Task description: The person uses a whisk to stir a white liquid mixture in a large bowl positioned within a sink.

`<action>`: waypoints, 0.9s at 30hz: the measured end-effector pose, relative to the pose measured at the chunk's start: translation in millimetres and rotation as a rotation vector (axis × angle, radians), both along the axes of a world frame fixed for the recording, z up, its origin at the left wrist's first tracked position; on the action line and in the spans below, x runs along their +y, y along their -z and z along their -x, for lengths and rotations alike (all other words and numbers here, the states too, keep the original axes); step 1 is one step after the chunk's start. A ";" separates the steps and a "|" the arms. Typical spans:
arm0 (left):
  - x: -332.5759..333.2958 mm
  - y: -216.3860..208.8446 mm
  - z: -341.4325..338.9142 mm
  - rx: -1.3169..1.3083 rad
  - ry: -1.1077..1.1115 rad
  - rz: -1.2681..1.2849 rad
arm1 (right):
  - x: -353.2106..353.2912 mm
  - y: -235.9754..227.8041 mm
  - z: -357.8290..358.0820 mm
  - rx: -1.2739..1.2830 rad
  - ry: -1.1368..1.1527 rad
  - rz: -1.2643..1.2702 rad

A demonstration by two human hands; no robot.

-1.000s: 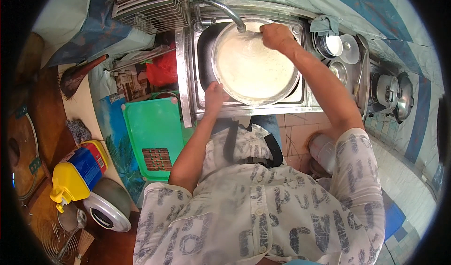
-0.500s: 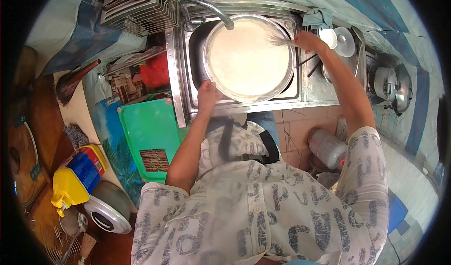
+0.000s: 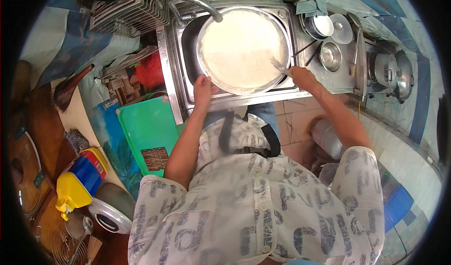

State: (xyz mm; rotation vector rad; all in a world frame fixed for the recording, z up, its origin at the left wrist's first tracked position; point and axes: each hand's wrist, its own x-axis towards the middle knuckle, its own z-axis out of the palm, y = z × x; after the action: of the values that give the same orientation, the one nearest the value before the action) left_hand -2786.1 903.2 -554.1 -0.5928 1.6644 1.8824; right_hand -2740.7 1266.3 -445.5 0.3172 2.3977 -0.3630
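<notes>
A large round pan point(image 3: 244, 48) with a metal rim rests over the sink basin. Its inside is pale cream; whether that is a coating or the pan's own surface, I cannot tell. My left hand point(image 3: 204, 90) grips the rim at the near left. In my right hand point(image 3: 303, 78) is a brush point(image 3: 281, 66) with splayed light bristles, held above the pan's near right side. The bristles are over the cream surface; contact with it is not certain. Above the pan's far left edge ends the curved tap point(image 3: 216, 15).
Right of the sink point(image 3: 174, 77), the drainboard holds a small metal bowl point(image 3: 330, 56), a white bowl point(image 3: 322, 26), a clear lid point(image 3: 342, 29) and a grey cloth point(image 3: 311, 5). A green tray point(image 3: 145, 128) lies at left, near a yellow-capped bottle point(image 3: 82, 178). A gas cylinder point(image 3: 327, 138) stands below.
My right hand has brought the brush from the pan's far right side toward its near right side. My left hand stays on the rim. The whole view has shifted slightly.
</notes>
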 end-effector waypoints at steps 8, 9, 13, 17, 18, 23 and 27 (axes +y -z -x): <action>-0.3 4.5 -2.2 -0.012 -0.005 -0.009 | -67.1 -8.8 -16.0 -0.437 0.462 0.442; 0.2 3.7 -1.9 -0.012 -0.005 -0.009 | -73.9 -6.0 -18.3 -0.476 0.549 0.451; 2.3 0.4 -2.6 0.008 0.021 0.037 | -110.8 3.3 -21.0 -0.532 0.852 0.691; 1.3 2.8 -2.4 -0.009 0.035 0.064 | -144.3 24.2 -11.3 -0.663 1.283 1.077; 2.1 2.3 -2.0 -0.007 0.038 0.064 | -154.8 21.7 -3.6 -0.679 1.392 1.263; 3.7 -0.7 -1.1 -0.010 0.011 0.020 | -171.6 35.9 40.7 -0.410 1.531 1.425; -0.7 5.3 -3.0 0.007 0.016 0.020 | -129.8 30.9 60.0 -0.163 1.382 1.222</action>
State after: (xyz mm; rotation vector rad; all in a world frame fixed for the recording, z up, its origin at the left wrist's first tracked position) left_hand -2783.0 902.5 -559.4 -0.5803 1.6889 1.8606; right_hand -2800.7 1136.5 -476.4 1.2321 1.0441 -2.0811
